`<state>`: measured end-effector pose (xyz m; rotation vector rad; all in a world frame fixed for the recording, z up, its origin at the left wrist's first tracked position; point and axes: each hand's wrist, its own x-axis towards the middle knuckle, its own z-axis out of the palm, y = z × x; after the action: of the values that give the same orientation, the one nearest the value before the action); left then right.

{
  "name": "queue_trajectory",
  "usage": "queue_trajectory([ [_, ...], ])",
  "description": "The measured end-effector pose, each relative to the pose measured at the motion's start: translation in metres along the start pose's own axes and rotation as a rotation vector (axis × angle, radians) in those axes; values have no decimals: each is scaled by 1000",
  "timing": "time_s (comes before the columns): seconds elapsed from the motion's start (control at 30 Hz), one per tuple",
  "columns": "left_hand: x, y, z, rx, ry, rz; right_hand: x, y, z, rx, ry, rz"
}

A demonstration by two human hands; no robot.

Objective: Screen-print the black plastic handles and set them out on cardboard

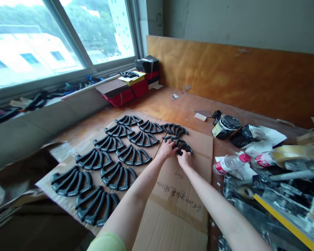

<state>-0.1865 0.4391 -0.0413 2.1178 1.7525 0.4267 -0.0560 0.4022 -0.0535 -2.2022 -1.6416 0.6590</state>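
Black, glossy fan-shaped pieces with curved ribs lie in rows on a flattened cardboard sheet (178, 216). At the right end of the far rows, both hands are on one fan-shaped piece (178, 141). My left hand (167, 149) has its fingers closed on the piece's near left part. Against its near right part, the thumb and fingers of my right hand (184, 159) pinch it. My fingers hide some of its ribs. Just beyond it lies another fan-shaped piece (174, 129), and to the left is one more (143, 138).
Right of the cardboard stand a black-smeared tub (226, 126), a plastic bottle with a red cap (231, 163) and a roll of tape (298, 157). Red and black stacks (122, 94) sit by the window. A wooden board (225, 76) rises along the back.
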Motion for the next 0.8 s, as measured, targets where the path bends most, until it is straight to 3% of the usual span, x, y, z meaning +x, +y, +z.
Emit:
queue_trajectory([
  [0.17, 5, -23, 9, 12, 54, -113, 30, -19, 14, -18, -79, -94],
  [0.27, -10, -27, 22, -16, 158, -135, 35, -18, 14, 27, -136, -235],
  [0.37, -37, -22, 36, -136, 299, -82, 21, -9, 4, 123, -146, -304],
  [0.47, -78, -8, 47, -303, 347, -84, -24, 11, -20, 215, -109, -331],
  [0.6, -138, 19, 53, -533, 223, -150, -120, 62, -72, 281, -152, -517],
  [0.7, -173, 52, 51, -656, 132, -176, -191, 127, -122, 199, -56, -623],
  [0.8, -193, 104, 38, -778, 47, -197, -237, 209, -171, -22, 105, -561],
])
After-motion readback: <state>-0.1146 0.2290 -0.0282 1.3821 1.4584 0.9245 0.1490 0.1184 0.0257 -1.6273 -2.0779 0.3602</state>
